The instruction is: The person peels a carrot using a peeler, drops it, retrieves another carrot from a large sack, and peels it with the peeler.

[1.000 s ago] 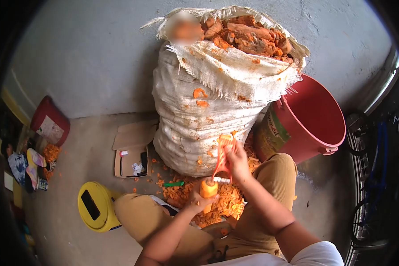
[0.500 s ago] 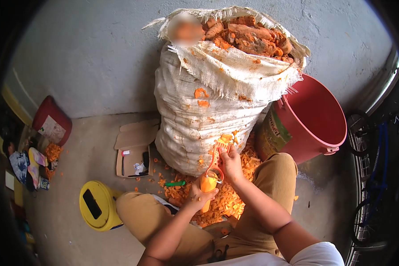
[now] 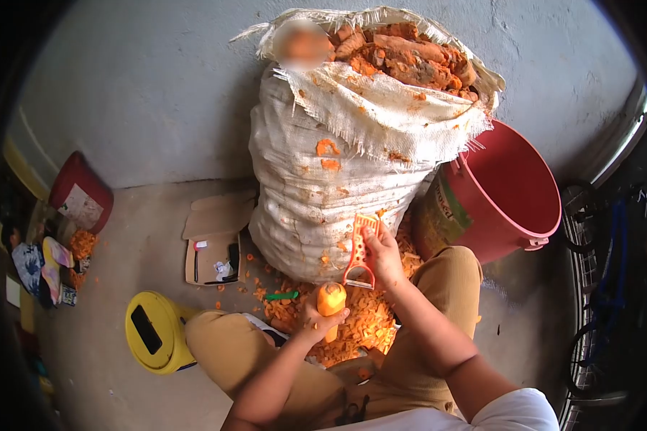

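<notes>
In my left hand [image 3: 313, 321] a peeled orange carrot [image 3: 331, 297] stands roughly upright, its thick end showing above my closed fingers. A red-orange peeler [image 3: 360, 253] with a wide forked head is gripped in my right hand [image 3: 385, 260]. Its blade end points down, just up and right of the carrot and apart from it. Below both hands a heap of orange peelings [image 3: 359, 325] covers the floor between my legs. A large white woven sack [image 3: 316, 194] full of dirty, unpeeled carrots [image 3: 417, 57] stands in front of me.
Right of the sack leans a big red bucket [image 3: 514, 172]. An open cardboard box [image 3: 207, 267] with small items and a yellow container [image 3: 147, 332] with a black slot sit at left. A green object [image 3: 282, 295] lies near the peelings. Bicycle-like parts line the right edge.
My right hand has drawn the peeler up and away from the carrot, so a gap shows between them. The scraps at the peeler's upper end no longer show. My left hand stays nearly still.
</notes>
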Demonstrator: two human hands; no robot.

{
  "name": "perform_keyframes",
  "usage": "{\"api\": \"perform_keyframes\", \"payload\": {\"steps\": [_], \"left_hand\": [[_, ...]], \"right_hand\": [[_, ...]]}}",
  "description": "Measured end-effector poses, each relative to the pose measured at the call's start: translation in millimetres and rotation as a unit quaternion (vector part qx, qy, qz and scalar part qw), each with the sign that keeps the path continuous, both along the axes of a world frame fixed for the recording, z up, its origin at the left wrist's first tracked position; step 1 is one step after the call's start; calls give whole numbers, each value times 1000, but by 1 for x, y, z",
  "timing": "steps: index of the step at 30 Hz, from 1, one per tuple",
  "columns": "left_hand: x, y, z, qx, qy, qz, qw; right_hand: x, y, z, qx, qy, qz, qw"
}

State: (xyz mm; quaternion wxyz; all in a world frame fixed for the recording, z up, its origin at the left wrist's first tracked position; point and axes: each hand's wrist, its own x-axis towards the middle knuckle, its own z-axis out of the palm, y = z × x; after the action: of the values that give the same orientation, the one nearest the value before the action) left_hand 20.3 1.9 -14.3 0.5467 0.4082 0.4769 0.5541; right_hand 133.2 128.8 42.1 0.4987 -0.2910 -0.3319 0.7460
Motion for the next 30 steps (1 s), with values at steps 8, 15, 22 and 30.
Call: {"api": "perform_keyframes", "payload": {"steps": [8,15,22,30], "left_hand": [[13,0,4,13,-88,-26,996],[10,4,14,-28,-109,-75,991],[0,-2,26,-105,-396,-339,847],[-6,1,27,-66,-264,-272,923]], "right_hand": [[-16,-24,0,90,-116,-34,989],[-10,-14,-5,2,-115,0,993],[-11,8,-23,-13,-85,-18,996],[13,29,-44,-22,-19,-104,994]]}}
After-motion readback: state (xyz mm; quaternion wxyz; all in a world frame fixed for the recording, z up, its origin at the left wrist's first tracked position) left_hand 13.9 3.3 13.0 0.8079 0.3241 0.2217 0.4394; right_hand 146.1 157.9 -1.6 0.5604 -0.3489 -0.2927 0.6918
